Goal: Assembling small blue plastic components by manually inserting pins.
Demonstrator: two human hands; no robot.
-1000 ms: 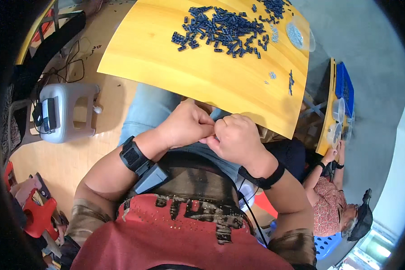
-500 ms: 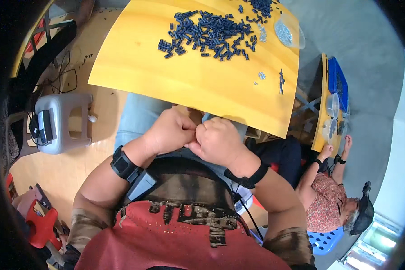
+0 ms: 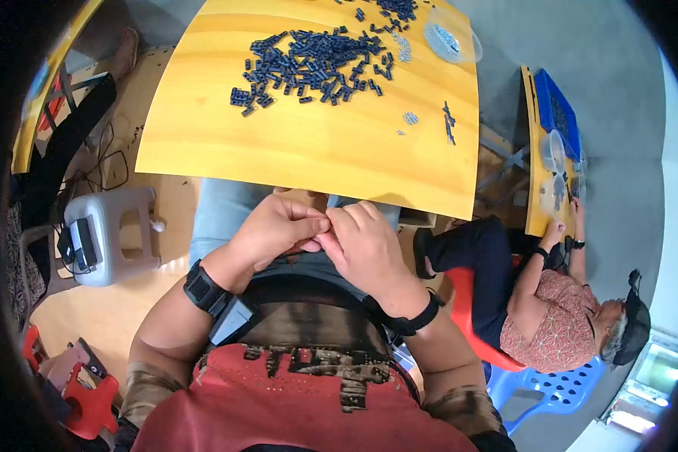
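Note:
My left hand [image 3: 275,230] and my right hand [image 3: 365,245] meet over my lap, just below the near edge of the yellow table [image 3: 294,154]. Their fingertips press together at the middle, and whatever lies between them is hidden. Each wrist wears a black band. A pile of small dark blue parts [image 3: 309,60] lies on the far half of the table, out of reach of both hands. A few loose dark parts [image 3: 448,120] lie toward the table's right side.
A clear plastic bowl [image 3: 450,38] stands at the table's far right corner. A grey stool [image 3: 109,233] with a small device is on my left. To my right, another person [image 3: 557,316] sits at a second yellow table with a blue tray [image 3: 556,113].
My hands have stayed pressed together over my lap, fingers shifting slightly. The view has drifted, so the table now sits higher in the picture.

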